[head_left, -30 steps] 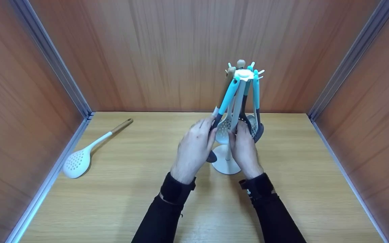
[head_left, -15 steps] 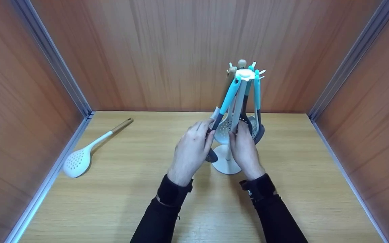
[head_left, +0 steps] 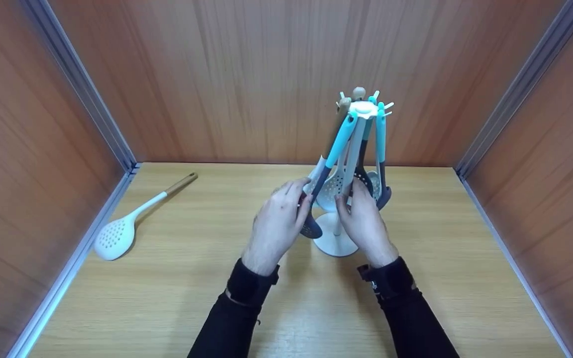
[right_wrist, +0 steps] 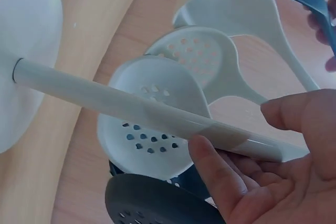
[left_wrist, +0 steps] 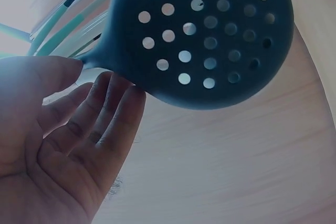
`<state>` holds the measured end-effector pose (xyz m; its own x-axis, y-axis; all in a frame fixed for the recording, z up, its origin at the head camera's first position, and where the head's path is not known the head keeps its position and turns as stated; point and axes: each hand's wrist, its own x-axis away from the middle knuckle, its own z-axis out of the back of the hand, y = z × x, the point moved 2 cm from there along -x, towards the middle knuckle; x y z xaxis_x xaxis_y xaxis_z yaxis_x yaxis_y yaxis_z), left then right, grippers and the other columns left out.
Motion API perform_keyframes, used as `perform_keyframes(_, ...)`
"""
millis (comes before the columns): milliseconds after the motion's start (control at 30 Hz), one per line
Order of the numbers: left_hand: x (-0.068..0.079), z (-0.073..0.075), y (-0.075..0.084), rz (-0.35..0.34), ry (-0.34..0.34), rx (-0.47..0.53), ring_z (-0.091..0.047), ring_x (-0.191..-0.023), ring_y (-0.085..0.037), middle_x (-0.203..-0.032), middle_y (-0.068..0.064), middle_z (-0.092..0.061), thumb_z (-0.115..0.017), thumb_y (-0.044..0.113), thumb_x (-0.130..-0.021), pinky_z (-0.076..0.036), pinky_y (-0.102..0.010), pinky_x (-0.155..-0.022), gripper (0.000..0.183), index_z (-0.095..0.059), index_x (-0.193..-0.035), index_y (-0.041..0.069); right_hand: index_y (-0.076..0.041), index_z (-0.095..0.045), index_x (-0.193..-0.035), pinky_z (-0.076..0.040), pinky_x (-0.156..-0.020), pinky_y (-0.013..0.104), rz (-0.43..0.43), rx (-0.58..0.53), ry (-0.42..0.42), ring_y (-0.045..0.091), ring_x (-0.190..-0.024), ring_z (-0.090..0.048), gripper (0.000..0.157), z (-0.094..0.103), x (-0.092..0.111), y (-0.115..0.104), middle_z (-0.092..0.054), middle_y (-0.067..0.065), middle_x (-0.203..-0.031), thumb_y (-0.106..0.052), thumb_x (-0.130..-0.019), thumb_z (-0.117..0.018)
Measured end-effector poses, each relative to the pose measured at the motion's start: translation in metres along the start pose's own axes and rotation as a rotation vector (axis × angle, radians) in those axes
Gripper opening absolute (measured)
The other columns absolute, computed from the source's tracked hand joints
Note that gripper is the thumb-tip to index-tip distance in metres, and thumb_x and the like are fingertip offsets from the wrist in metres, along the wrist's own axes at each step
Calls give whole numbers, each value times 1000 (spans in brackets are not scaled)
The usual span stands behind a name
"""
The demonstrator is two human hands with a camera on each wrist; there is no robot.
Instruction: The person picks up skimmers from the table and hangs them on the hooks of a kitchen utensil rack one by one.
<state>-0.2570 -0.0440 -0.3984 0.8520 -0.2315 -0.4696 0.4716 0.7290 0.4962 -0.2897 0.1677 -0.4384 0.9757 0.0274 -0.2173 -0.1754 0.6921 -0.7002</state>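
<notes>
A white utensil stand (head_left: 337,246) with a round base stands upright at right of centre, kitchen tools hanging from its top hooks. My left hand (head_left: 274,216) pinches the neck of a dark skimmer with a turquoise handle, which hangs at the stand's front left. In the left wrist view, the perforated round head of this skimmer (left_wrist: 205,40) fills the upper part, thumb and fingertips at its neck. My right hand (head_left: 363,219) holds the stand's pole (right_wrist: 105,95), fingers curled behind it. White perforated tools (right_wrist: 152,93) and a dark one (right_wrist: 157,203) hang close around the pole.
A white skimmer (head_left: 115,238) with a wooden handle (head_left: 181,184) lies on the tabletop (head_left: 207,298) at the left. Wood-grain panels (head_left: 237,84) enclose the table at the back and both sides.
My left hand has slid slightly down and left along the dark skimmer, so more of its neck and head shows. My right hand stays at the pole.
</notes>
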Motion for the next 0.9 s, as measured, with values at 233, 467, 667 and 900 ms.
perform_keyframes(233,3,1,-7,14,18,-4,-83,-109,-26,-128,-11,-83,-69,23,-121,-74,-42,-88,38,-70,-155,7,-4,-29,-183,-63,-122,56,-40,8,-55,45,-161,-61,71,4,4,-1,-51,27,-179,-20,-123,-62)
perform_keyframes(467,5,1,-15,20,22,0,-83,-115,-30,-134,-14,-83,-69,21,-120,-74,-47,-92,37,-71,-154,7,-8,-26,-186,-59,-125,59,-56,47,-68,43,-163,-60,74,7,12,-4,-51,25,-180,-23,-123,-62)
perform_keyframes(667,7,3,-24,21,37,-6,-80,-105,-26,-125,-11,-84,-69,22,-120,-72,-42,-83,37,-72,-154,7,-3,-27,-185,-57,-128,61,-25,82,-55,45,-161,-62,75,12,21,-5,-52,27,-178,-24,-123,-64)
perform_keyframes(900,10,5,-40,29,41,-49,-80,-98,-24,-117,-10,-84,-70,21,-120,-70,-40,-76,36,-71,-153,7,2,-35,-181,-57,-127,61,54,128,-16,45,-157,-65,71,16,33,-5,-59,30,-172,-20,-121,-67)
